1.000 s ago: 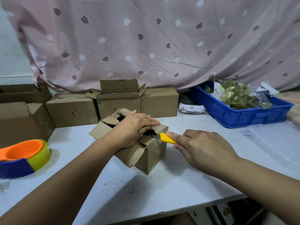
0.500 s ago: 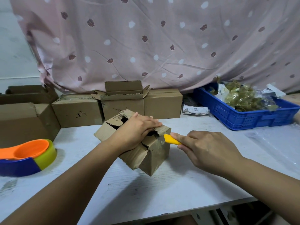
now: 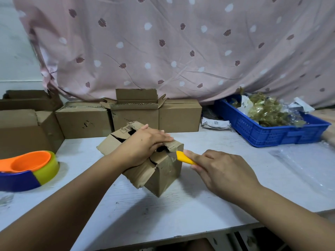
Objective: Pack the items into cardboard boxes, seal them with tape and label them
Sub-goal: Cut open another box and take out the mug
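Here our left fingers (image 3: 163, 137) are lying close together, nearly straight, pressing down the torn top flap of the small cardboard box (image 3: 163, 171), while the left hand (image 3: 143, 145) is arching over its opening. Our right fingers (image 3: 192, 154) are pinching the yellow cutter (image 3: 184, 158), its tip touching the box's upper right corner, with the right hand (image 3: 223, 171) just beside the box. The box is sitting mid-bench (image 3: 181, 211), one corner toward us. A tape dispenser (image 3: 27, 169) is lying well to the left. Closed boxes (image 3: 179, 116) are lining the back, and a blue crate (image 3: 272, 134) of packets is standing far right.
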